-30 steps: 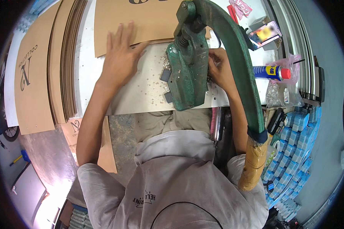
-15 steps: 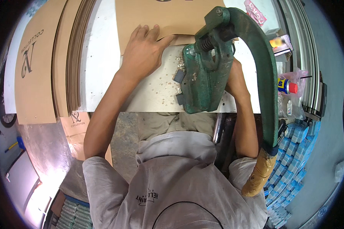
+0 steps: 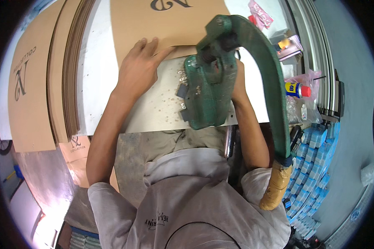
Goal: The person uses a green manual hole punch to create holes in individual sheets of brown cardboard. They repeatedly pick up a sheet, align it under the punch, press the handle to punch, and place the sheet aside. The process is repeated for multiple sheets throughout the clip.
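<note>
A brown paper bag point(image 3: 162, 25) with dark print lies flat at the far side of the white table. My left hand point(image 3: 139, 68) rests on its near left corner, fingers stretched out and thumb pointing right along the near edge, where a flap lifts slightly. The green hand press point(image 3: 210, 97) stands just right of this hand, its head over the bag's near edge. My right hand point(image 3: 239, 81) reaches behind the press; its fingers are hidden there. The press's long curved lever point(image 3: 274, 87) ends in a tan-wrapped handle point(image 3: 276, 186), which neither hand touches.
Small metal rings point(image 3: 181, 79) and scattered bits lie left of the press. Stacked brown bags point(image 3: 33, 83) stand at the left. A spray can point(image 3: 297, 89) with a red cap, an open box point(image 3: 290, 49) and pink plastic wrapping point(image 3: 259, 14) lie at the right. Blue-wrapped packs point(image 3: 311, 166) are below.
My view has shifted, so the table, press and both hands appear further left and lower. More of the bag's print shows. The hands keep about the same place beside the press.
</note>
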Motion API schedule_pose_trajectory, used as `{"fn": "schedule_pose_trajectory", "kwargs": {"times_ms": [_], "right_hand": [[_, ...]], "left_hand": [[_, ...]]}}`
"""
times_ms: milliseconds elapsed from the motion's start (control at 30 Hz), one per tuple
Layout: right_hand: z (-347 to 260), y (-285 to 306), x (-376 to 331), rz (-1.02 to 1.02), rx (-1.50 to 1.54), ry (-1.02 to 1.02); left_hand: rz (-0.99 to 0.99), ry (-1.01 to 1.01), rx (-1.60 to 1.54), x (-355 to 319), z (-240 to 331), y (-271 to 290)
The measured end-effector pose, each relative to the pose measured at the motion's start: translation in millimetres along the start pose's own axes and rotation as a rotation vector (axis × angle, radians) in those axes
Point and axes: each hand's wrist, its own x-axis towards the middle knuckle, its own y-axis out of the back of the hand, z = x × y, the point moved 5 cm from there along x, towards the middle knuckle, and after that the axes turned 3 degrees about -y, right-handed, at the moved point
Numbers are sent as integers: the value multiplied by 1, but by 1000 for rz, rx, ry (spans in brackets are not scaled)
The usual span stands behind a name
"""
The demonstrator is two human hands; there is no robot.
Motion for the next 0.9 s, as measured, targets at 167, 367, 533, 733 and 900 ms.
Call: {"fn": "schedule_pose_trajectory", "kwargs": {"times_ms": [167,367,533,733,900], "right_hand": [[14,-13,-2,-19,348,-263],[17,-1,3,1,-2,-56],[5,-1,6,112,405,-571],[5,-14,28,73,559,-391],[5,-5,23,45,384,-348]], "left_hand": [[-56,-15,33,0,-4,1],[-22,10,-25,5,-3,-1],[3,64,-144,26,8,11],[93,120,-262,42,16,18],[63,120,-341,37,35,15]]}}
